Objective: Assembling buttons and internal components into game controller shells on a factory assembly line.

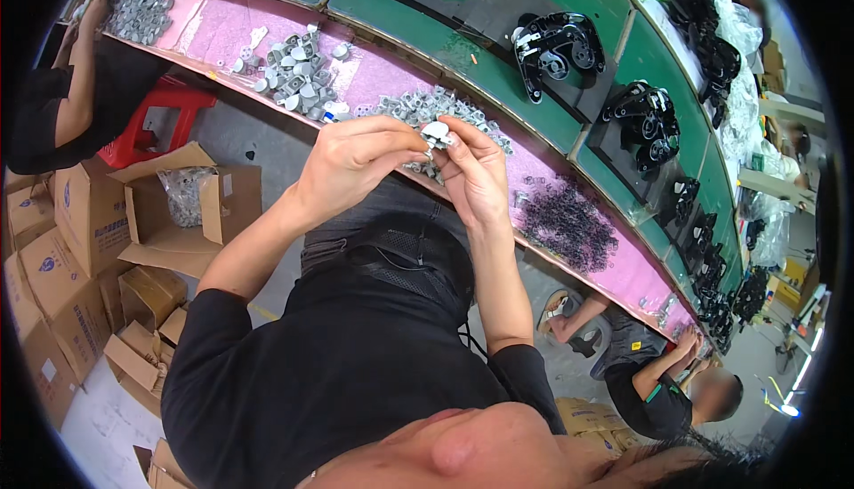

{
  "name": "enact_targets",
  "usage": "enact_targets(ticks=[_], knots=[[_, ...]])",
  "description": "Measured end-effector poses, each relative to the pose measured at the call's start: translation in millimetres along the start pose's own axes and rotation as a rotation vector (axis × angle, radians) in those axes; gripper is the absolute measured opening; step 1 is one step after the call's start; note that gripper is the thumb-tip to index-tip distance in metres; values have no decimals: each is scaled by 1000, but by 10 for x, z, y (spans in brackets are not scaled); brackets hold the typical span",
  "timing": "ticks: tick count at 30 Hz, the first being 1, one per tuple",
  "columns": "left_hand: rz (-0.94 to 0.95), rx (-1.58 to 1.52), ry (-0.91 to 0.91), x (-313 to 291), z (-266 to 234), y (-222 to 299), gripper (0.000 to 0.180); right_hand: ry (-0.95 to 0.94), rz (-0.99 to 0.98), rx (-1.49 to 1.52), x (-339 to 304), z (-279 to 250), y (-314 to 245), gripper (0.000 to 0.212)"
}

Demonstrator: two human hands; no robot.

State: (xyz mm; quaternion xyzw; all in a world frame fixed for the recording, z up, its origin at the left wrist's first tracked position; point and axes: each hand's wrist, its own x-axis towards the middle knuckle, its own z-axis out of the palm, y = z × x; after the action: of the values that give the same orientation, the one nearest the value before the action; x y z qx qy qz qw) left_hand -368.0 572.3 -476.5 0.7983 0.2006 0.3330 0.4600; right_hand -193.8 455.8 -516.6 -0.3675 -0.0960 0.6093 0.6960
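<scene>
The small grey part (437, 133) was partly covered by the fingertips of the left hand (356, 164) and the right hand (480, 178), and its finer details were too small to be made out. Some of the heap of grey pieces (445, 102) was hidden behind both hands. In the pile of black pieces (569, 227), single shapes could hardly be distinguished. The red stool (191, 100) was partly blocked by the co-worker at the left (44, 116), whose body was cut off by the dark rim. The face of the co-worker at the right (658, 400) was blurred. The contents of the plastic bag (185, 197) could not be told.
</scene>
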Motion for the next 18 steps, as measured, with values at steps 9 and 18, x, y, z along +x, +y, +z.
enact_targets(ticks=[9,18], knots=[[-131,-97,6,146,-25,120,37,-116,26,-100,38,-44,-166,30],[105,-46,-135,470,-229,110,42,-172,118,-143,252,155,-566,40]])
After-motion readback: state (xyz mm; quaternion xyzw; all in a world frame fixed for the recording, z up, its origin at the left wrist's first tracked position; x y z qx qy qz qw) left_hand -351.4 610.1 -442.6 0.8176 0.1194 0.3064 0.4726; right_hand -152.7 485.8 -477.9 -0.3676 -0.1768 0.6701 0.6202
